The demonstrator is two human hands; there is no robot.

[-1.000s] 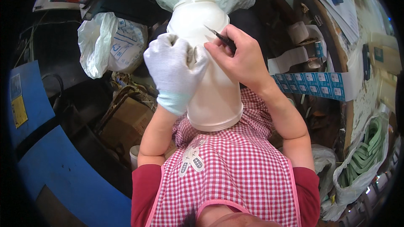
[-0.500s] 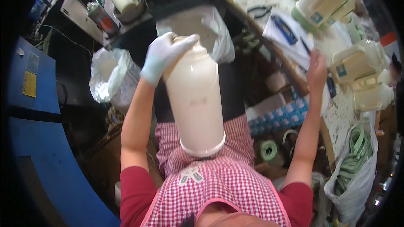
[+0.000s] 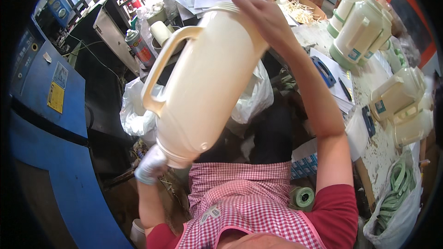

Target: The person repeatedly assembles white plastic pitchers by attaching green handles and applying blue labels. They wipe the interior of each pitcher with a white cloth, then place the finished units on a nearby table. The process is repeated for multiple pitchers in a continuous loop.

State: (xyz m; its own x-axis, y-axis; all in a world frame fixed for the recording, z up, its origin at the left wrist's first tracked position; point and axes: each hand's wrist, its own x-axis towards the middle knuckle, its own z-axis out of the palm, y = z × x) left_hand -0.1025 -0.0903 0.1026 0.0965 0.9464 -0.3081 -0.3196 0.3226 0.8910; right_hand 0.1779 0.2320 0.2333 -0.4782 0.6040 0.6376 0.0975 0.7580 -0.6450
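Note:
A large cream plastic jug body (image 3: 207,78) with a loop handle is held tilted in front of me. Its narrower end points down to the left. My left hand (image 3: 151,165), in a whitish glove and slightly smeared by motion, is closed around that lower end. My bare right hand (image 3: 258,18) grips the wide far end near its ringed rim, though some fingers are hidden or blurred. The handle (image 3: 168,60) faces left, and neither hand is on it. Below the jug lies my red-checked apron (image 3: 249,193).
White plastic bags (image 3: 138,106) hang beyond my knees. On the right bench are cream jugs with green bases (image 3: 355,32), a blue-handled tool (image 3: 324,71), papers and a pen. A bag of green strips (image 3: 399,184) stands lower right. A blue machine (image 3: 46,74) borders the left.
The jug has tilted and its handle has come into view. My left hand has gone from the far end to the lower end. My right hand has left the bench for the far end.

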